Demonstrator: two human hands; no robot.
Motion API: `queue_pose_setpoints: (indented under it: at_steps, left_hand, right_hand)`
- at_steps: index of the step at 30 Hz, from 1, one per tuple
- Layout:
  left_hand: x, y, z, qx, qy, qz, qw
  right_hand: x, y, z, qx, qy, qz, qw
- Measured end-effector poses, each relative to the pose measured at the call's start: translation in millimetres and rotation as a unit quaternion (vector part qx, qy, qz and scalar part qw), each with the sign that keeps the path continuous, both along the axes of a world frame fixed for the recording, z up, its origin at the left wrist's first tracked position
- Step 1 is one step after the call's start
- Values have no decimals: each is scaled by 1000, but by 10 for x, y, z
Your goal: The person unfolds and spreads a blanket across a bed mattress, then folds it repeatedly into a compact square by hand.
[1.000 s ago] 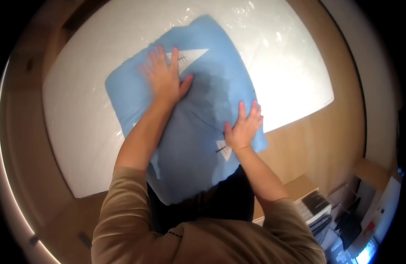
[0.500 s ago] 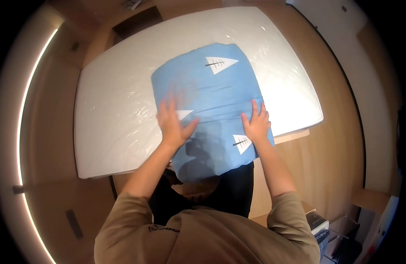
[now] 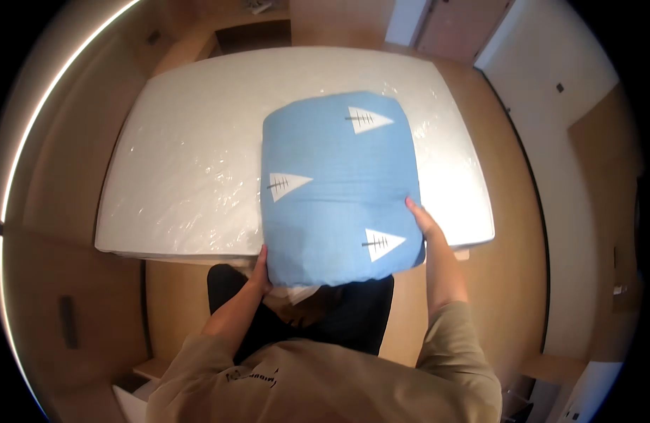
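Note:
A plump blue pillow printed with white triangular trees spans the gap between my lap and the mattress. My left hand grips its lower left edge, thumb upward along the side and the other fingers mostly hidden. On the right edge, my right hand holds the pillow with the thumb on top, its fingers out of sight underneath. Below the near edge shows a small white piece that I cannot identify. The top of the pillow is fairly smooth, with faint creases across the middle.
The white mattress wears shiny clear plastic film. Wooden floor runs along its right side, and a wood-panelled wall with a light strip stands at left. A door is at the far right. A dark recess lies beyond the mattress.
Both hands have left the pillow's top face and now hold its side edges, the left one lower down. The third printed tree is uncovered. My view has tilted up, showing the door.

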State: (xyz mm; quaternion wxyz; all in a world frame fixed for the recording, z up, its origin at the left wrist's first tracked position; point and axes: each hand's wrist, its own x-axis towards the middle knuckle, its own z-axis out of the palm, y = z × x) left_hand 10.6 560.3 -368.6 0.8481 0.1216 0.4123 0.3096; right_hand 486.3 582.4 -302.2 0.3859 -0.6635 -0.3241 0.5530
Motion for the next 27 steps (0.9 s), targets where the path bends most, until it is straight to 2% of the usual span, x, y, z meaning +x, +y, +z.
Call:
queue_pose_setpoints:
  at_steps: [1, 5, 6, 7, 9, 10, 11, 12, 13, 14, 15, 17, 18, 20, 22, 25, 27]
  left_hand:
    - [3, 1, 22, -28, -13, -1, 1000]
    - [22, 51, -154, 120, -46, 37, 991]
    - [-184, 98, 9, 150, -18, 27, 988]
    - [-269, 208, 163, 187, 1, 21, 982]
    - [-533, 721, 489, 168, -52, -8, 984]
    - [-535, 968, 853, 165, -38, 75, 983]
    - [-758, 1370, 776, 208, -13, 76, 975]
    - [-694, 1507, 1218, 215, 61, 125, 967]
    - [-778, 1870, 1084, 244, 86, 92, 961]
    - [-624, 2059, 1175, 245, 165, 66, 953]
    - [-516, 2145, 1104, 250, 174, 23, 952]
    - [-159, 1880, 1178, 222, 98, 13, 970]
    - [-20, 1717, 1174, 219, 38, 17, 975]
    - [436, 1665, 844, 275, 95, 113, 950]
    - [325, 1197, 912, 330, 225, 85, 913]
    - [404, 923, 441, 238, 264, 121, 927]
    - [395, 888, 452, 201, 194, 130, 951]
  right_hand:
    - [-7, 6, -47, -2, 11, 12, 1000]
    - [-195, -47, 128, -40, 50, 13, 998]
    - [-355, -146, 105, -98, 47, 10, 994]
    - [-407, -201, -48, -83, 88, 5, 993]
    - [-483, -391, -397, -50, 163, -7, 985]
    - [-790, -505, -213, -70, 181, 17, 981]
    - [-1034, -583, -379, -89, 223, 29, 970]
    - [-1494, -633, -386, -95, 247, 9, 964]
    - [-1992, -637, -258, -147, 248, -43, 957]
    - [-2395, -552, -99, -161, 276, -105, 942]
    - [-2653, -419, -221, -165, 294, -132, 932]
    - [-2904, -168, -170, -144, 285, -112, 941]
    - [-2931, -50, -197, -142, 281, -89, 945]
    - [-2518, 289, -405, -136, 270, -52, 952]
    - [-2689, 310, -288, -150, 218, -46, 963]
    - [-2496, 311, 31, -207, 182, -26, 961]
    - [-2272, 330, 142, -239, 158, 8, 958]
